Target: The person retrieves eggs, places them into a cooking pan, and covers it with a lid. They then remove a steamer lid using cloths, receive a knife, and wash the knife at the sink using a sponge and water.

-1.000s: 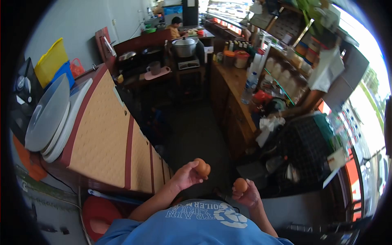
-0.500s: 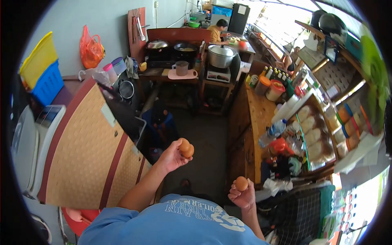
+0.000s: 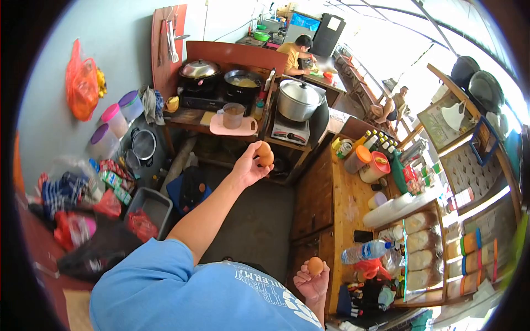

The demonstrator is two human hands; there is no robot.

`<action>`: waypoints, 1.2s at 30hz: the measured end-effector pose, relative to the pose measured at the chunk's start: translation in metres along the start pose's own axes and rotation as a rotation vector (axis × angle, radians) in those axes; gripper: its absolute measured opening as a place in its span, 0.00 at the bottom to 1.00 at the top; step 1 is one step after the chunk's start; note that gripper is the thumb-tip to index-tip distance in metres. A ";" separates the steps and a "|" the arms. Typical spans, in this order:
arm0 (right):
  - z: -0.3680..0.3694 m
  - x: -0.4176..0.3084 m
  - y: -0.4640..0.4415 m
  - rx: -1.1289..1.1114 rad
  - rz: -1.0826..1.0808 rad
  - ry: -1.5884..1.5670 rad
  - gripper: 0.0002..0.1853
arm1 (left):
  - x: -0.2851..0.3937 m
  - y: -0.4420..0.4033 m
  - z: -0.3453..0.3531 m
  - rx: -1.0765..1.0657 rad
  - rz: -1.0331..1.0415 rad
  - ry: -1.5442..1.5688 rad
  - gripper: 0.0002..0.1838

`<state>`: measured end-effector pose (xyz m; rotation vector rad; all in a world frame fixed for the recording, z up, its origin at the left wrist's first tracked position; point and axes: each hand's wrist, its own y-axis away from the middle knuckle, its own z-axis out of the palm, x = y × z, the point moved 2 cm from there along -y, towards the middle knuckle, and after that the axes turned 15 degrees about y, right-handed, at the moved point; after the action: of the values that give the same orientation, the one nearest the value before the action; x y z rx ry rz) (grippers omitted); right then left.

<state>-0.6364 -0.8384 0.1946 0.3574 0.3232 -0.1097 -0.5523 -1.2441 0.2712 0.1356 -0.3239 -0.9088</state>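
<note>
Brown eggs [image 3: 265,155], apparently two pressed together, sit in the grip of my left hand [image 3: 248,167], whose arm is stretched forward over the dark floor. Beyond that hand is a pink cutting board [image 3: 220,128] with a clear measuring jug [image 3: 233,115] on it. Close to my body at the lower right, my right hand [image 3: 312,282] is closed around a single brown egg [image 3: 315,266]. A wooden counter [image 3: 345,220] stands just right of it.
A lidded pan [image 3: 200,69], a wok [image 3: 243,81] and a large lidded pot [image 3: 298,101] stand on stoves ahead. A water bottle [image 3: 365,251] and phone [image 3: 363,236] lie on the counter. Two people [image 3: 295,55] [image 3: 393,105] are farther back. A grey bin [image 3: 152,207] stands left.
The view has turned and moved towards the stoves. My left hand, still holding its eggs, has reached farther forward. My right hand keeps its egg near my body.
</note>
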 end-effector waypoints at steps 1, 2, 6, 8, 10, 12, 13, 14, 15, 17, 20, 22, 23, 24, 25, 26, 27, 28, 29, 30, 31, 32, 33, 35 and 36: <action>0.003 -0.007 -0.016 0.000 -0.027 -0.017 0.29 | 0.011 -0.020 0.006 -0.009 0.006 0.003 0.27; 0.005 -0.013 -0.029 0.027 -0.033 -0.043 0.29 | 0.021 -0.037 0.009 -0.002 0.015 0.007 0.28; 0.015 -0.035 -0.087 0.149 -0.005 -0.023 0.28 | 0.058 -0.089 0.008 0.000 0.030 -0.005 0.29; 0.018 -0.050 -0.123 0.162 0.033 -0.030 0.28 | 0.079 -0.114 0.000 0.029 0.049 -0.001 0.29; 0.024 -0.067 -0.164 0.172 0.078 -0.030 0.28 | 0.104 -0.141 -0.010 0.074 0.080 0.002 0.30; 0.033 -0.088 -0.207 0.171 0.139 -0.027 0.28 | 0.132 -0.169 -0.023 0.122 0.123 0.004 0.30; 0.036 -0.100 -0.231 0.165 0.154 -0.021 0.28 | 0.146 -0.182 -0.029 0.170 0.152 0.010 0.30; 0.037 -0.113 -0.258 0.172 0.182 0.015 0.28 | 0.161 -0.197 -0.035 0.190 0.181 -0.007 0.30; 0.039 -0.127 -0.284 0.180 0.214 0.054 0.27 | 0.175 -0.210 -0.040 0.198 0.200 0.001 0.30; 0.049 -0.156 -0.339 0.111 0.258 0.110 0.27 | 0.206 -0.234 -0.046 0.189 0.304 -0.046 0.30; 0.071 -0.202 -0.427 -0.002 0.352 0.235 0.26 | 0.247 -0.265 -0.051 0.263 0.386 -0.054 0.31; 0.094 -0.232 -0.478 -0.085 0.377 0.299 0.26 | 0.270 -0.283 -0.047 0.318 0.435 -0.119 0.32; 0.106 -0.244 -0.497 -0.151 0.384 0.354 0.26 | 0.278 -0.293 -0.048 0.336 0.439 -0.114 0.32; 0.116 -0.255 -0.515 -0.142 0.399 0.347 0.26 | 0.289 -0.303 -0.048 0.363 0.464 -0.104 0.33; 0.127 -0.266 -0.535 -0.136 0.425 0.365 0.26 | 0.299 -0.314 -0.047 0.385 0.488 -0.098 0.33; 0.134 -0.274 -0.551 -0.132 0.449 0.386 0.26 | 0.309 -0.324 -0.046 0.385 0.484 -0.123 0.34; 0.138 -0.280 -0.565 -0.129 0.455 0.384 0.26 | 0.320 -0.336 -0.045 0.392 0.485 -0.121 0.34; 0.142 -0.284 -0.577 -0.159 0.463 0.391 0.26 | 0.330 -0.346 -0.041 0.377 0.476 -0.136 0.34; 0.146 -0.288 -0.591 -0.191 0.470 0.398 0.26 | 0.341 -0.358 -0.038 0.360 0.468 -0.151 0.34; 0.147 -0.289 -0.602 -0.191 0.473 0.399 0.26 | 0.352 -0.371 -0.033 0.324 0.480 -0.141 0.34; 0.146 -0.288 -0.611 -0.196 0.462 0.394 0.26 | 0.364 -0.384 -0.028 0.325 0.482 -0.140 0.34; 0.145 -0.286 -0.619 -0.201 0.449 0.390 0.26 | 0.378 -0.398 -0.022 0.247 0.497 -0.080 0.34; 0.143 -0.284 -0.629 -0.199 0.447 0.389 0.26 | 0.392 -0.413 -0.016 0.170 0.508 -0.020 0.33; 0.137 -0.278 -0.641 -0.137 0.451 0.257 0.26 | 0.418 -0.442 -0.005 0.085 0.503 0.022 0.30; 0.136 -0.275 -0.647 -0.101 0.431 0.242 0.26 | 0.431 -0.457 0.000 0.024 0.516 0.082 0.28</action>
<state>-0.9609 -1.4763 0.1953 0.3333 0.4819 0.3738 -0.6500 -1.8639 0.2508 0.1038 -0.2758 -0.3879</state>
